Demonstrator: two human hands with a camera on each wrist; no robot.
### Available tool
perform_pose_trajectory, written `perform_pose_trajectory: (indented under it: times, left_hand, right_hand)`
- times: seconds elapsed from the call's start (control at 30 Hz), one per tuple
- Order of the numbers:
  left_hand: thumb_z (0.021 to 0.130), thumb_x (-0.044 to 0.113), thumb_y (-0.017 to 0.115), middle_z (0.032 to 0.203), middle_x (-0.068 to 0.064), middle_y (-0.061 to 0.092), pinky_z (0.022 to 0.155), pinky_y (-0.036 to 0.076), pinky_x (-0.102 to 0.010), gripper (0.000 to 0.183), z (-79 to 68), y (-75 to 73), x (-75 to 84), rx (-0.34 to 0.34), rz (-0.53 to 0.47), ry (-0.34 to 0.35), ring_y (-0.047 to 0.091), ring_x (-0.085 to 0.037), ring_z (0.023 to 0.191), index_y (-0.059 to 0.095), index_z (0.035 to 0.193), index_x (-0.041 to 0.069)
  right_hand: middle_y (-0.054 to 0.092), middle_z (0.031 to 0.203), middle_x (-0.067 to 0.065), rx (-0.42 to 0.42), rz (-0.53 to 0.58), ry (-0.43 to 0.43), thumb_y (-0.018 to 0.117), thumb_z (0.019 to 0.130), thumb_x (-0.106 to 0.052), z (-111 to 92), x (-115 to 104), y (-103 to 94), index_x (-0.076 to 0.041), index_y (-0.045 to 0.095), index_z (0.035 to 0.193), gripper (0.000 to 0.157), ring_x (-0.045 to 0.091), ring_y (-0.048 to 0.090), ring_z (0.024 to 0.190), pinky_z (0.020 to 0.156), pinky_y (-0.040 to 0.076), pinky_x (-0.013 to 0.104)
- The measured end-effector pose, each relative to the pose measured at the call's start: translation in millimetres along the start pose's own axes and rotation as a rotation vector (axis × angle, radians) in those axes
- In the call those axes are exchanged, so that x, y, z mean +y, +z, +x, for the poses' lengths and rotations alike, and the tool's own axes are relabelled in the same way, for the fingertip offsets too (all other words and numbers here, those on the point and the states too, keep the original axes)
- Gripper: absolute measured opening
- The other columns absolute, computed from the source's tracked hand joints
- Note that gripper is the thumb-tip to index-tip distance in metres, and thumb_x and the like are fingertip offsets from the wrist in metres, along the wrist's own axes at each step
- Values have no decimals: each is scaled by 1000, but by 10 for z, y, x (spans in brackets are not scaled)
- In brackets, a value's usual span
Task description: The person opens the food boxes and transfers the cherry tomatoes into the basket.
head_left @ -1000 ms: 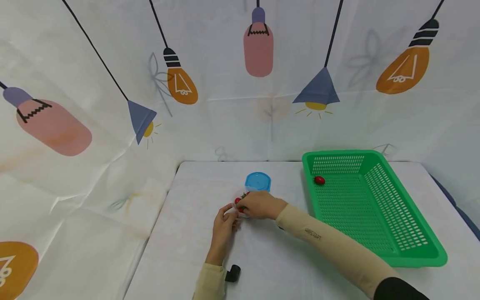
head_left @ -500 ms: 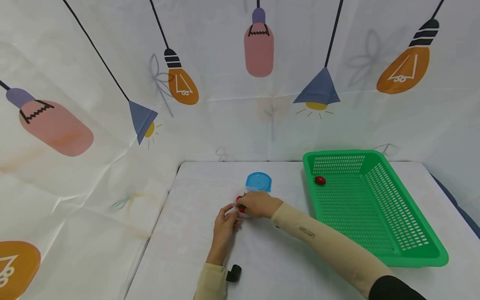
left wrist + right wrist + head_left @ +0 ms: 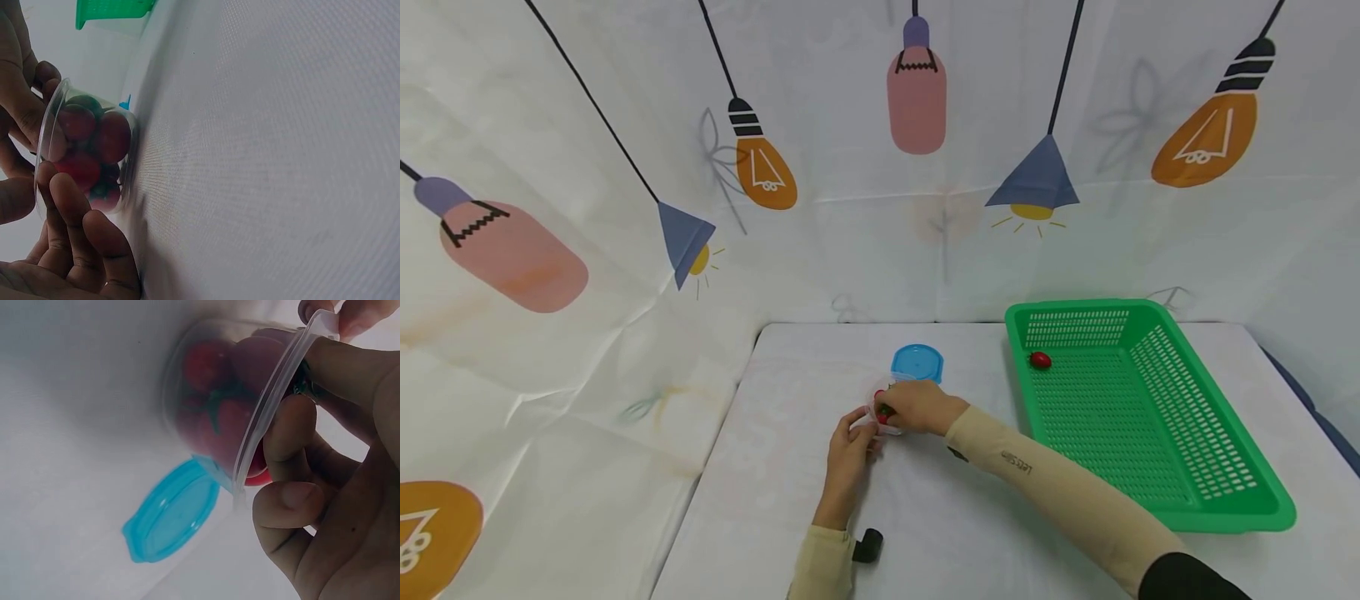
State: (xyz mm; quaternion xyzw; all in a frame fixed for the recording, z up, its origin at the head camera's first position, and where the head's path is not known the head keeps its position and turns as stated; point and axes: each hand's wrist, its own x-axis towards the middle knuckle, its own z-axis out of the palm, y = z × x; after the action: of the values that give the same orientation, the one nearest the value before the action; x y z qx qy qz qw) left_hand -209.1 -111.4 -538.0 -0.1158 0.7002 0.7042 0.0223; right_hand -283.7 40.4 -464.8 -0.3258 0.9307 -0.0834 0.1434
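A small clear plastic tub [image 3: 128,169] of red cherry tomatoes [image 3: 114,137] with green stems stands on the white table. My left hand [image 3: 847,454] holds the tub's rim from the near left, its fingers [image 3: 70,197] against the outside wall. Reaching over the rim from the right, my right hand [image 3: 925,407] has its fingertips inside the tub. In the right wrist view, its thumb and fingers [image 3: 290,425] pinch around a green-stemmed cherry tomato [image 3: 303,381], mostly hidden by the hand. A blue lid [image 3: 178,509] lies against the table just behind the tub.
To the right stands a large green plastic basket [image 3: 1217,417], with one red cherry tomato [image 3: 1040,360] in its far left corner. A white printed sheet [image 3: 865,250] hangs behind the table [image 3: 760,467]. A black device [image 3: 868,546] sits at the left wrist.
My right hand has shifted only slightly within the tub, and the green stem shows a little more between its fingers. My left hand stays on the tub; the basket and lid have not moved.
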Motion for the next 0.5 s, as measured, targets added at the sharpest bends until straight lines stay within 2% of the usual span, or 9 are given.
perform_pose_trajectory:
  times: [0.33, 0.5]
  left_hand:
    - [102, 22, 61, 99, -10, 73, 71, 50, -28, 42, 11, 2, -4, 2, 15, 6, 63, -19, 80, 52, 139, 7]
    - [102, 21, 61, 103, -16, 72, 71, 50, -29, 44, 13, -5, 4, -8, 11, 9, 62, -19, 80, 51, 141, 5]
  right_hand:
    - [63, 90, -8, 20, 21, -20, 70, 97, -32, -39, 25, -18, -21, 65, 113, 20, 9, 56, 81, 74, 54, 31]
    - [62, 87, -7, 72, 41, -39, 67, 99, -32, -58, 31, -26, -19, 63, 113, 19, 9, 55, 78, 69, 51, 30]
